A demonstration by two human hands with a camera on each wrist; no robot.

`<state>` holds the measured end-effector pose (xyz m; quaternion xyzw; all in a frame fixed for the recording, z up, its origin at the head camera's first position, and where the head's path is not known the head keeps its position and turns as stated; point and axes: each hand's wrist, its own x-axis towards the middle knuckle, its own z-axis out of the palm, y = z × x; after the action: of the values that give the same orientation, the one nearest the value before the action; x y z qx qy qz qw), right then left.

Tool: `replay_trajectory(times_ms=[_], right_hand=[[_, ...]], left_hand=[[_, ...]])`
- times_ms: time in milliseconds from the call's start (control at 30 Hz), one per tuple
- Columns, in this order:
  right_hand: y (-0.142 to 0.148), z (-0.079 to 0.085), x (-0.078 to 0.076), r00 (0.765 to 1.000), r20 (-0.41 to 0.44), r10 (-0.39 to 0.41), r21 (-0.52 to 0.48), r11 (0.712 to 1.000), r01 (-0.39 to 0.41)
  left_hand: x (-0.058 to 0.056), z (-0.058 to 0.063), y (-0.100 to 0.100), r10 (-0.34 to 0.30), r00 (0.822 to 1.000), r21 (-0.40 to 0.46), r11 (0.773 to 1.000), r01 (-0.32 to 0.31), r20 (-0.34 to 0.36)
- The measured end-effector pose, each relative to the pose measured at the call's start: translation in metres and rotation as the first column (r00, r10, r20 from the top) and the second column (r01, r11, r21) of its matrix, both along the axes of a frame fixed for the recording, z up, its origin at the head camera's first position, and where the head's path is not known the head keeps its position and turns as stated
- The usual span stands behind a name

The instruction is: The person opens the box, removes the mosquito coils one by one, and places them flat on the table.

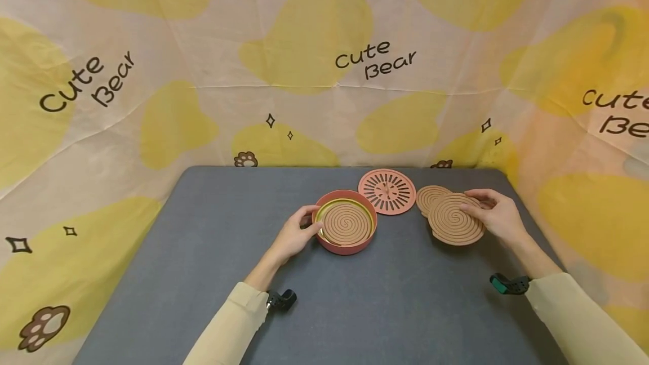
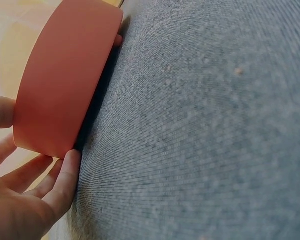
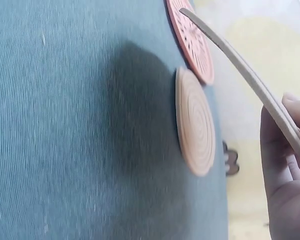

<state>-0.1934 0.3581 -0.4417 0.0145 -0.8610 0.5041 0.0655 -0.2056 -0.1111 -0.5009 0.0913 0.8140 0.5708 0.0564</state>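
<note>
My left hand (image 1: 296, 234) grips the near-left rim of a round coral-red mosquito coil holder (image 1: 346, 250), thumb over the edge. In the left wrist view its fingers lie low against the holder's wall (image 2: 65, 75). A brown spiral mosquito coil (image 1: 347, 223) lies inside, within a gold-coloured inner ring. My right hand (image 1: 499, 217) pinches another mosquito coil (image 1: 454, 219) by its right edge. The right wrist view shows this coil (image 3: 251, 77) edge-on, tilted and raised above the table. Behind and left of it a small stack of coils (image 3: 196, 125) rests on the table.
A coral slotted lid (image 1: 387, 191) lies flat between the holder and the coil stack, close to the table's back edge. The grey-blue table (image 1: 375, 303) extends toward the front. Printed cloth (image 1: 304, 38) hangs behind and along both sides.
</note>
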Motion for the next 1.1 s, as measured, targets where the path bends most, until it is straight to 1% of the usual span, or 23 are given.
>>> replay_trajectory(times_ms=[233,367,467,567,633,767,900,1000,1100], right_hand=[[0.031,-0.01,0.0,0.999,0.026,-0.046,-0.086,0.995,0.048],[0.049,-0.016,0.0,0.994,0.046,-0.097,-0.112,0.989,0.102],[0.058,-0.02,0.001,0.988,0.068,-0.135,-0.142,0.979,0.144],[0.065,-0.022,0.002,0.984,0.088,-0.157,-0.138,0.976,0.168],[0.067,-0.024,0.002,0.98,0.1,-0.171,-0.105,0.978,0.182],[0.07,-0.031,0.001,0.977,0.1,-0.188,-0.003,0.982,0.189],[0.071,-0.04,-0.001,0.983,0.081,-0.164,0.097,0.983,0.156],[0.072,-0.045,-0.002,0.989,0.057,-0.137,0.18,0.976,0.124],[0.074,-0.049,-0.004,0.991,0.032,-0.127,0.26,0.959,0.114]], left_hand=[[-0.001,-0.001,0.001,0.002,1.0,0.03,1.0,-0.002,0.006],[-0.001,-0.002,0.002,0.009,1.0,0.041,0.999,-0.009,0.007],[-0.001,-0.002,0.001,0.007,1.0,0.033,0.999,-0.007,0.006],[-0.001,-0.001,0.0,-0.001,1.0,0.026,1.0,0.001,0.006],[-0.001,-0.001,0.0,-0.005,1.0,0.024,1.0,0.005,0.006],[-0.001,-0.001,-0.001,-0.008,1.0,0.019,1.0,0.008,0.003],[-0.001,-0.002,-0.001,-0.001,1.0,0.013,1.0,0.001,0.002],[-0.002,-0.002,-0.001,0.005,1.0,0.009,1.0,-0.005,0.002],[-0.001,-0.001,0.0,0.005,1.0,0.009,1.0,-0.005,0.002]])
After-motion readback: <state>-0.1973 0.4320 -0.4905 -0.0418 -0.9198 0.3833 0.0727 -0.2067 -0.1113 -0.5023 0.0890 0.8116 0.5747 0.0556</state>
